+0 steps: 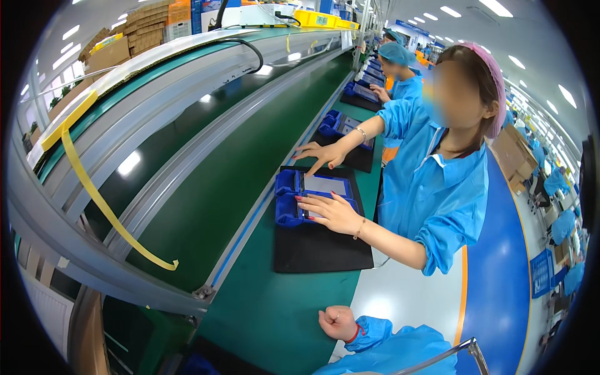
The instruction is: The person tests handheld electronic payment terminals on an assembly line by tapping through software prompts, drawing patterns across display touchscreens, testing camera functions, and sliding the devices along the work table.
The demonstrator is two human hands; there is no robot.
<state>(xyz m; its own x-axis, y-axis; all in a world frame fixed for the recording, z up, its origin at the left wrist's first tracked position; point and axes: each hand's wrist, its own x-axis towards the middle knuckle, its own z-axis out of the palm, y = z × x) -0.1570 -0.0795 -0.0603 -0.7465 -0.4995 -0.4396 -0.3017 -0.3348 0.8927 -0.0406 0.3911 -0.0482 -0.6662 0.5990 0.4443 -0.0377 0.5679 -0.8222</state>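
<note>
- At the far left we see the conveyor belt (206, 181), a long dark green band running away from us beside the tabletop (281, 312); a loose yellow strap (94, 187) hangs over its metal rail.
- Right of the belt lies a black mat (319, 250) on the green tabletop, and on the mat's far half sits the blue fixture (289, 199), holding a flat grey panel. Its long axis runs across the mat, crosswise to the belt.
- A co-worker in a blue smock has both hands on that fixture: one hand (331, 212) flat on its near side, the other (322, 153) spread at its far edge.
- Our right hand (338, 322) is curled in a loose fist, holding nothing that we can see, resting on the tabletop near the mat's front edge. The fixture lies straight ahead of it, slightly left.
- Our left hand is out of view, so the right is the nearer.
- Bare green tabletop lies between our fist and the mat; the belt rail bounds it at left.
</note>
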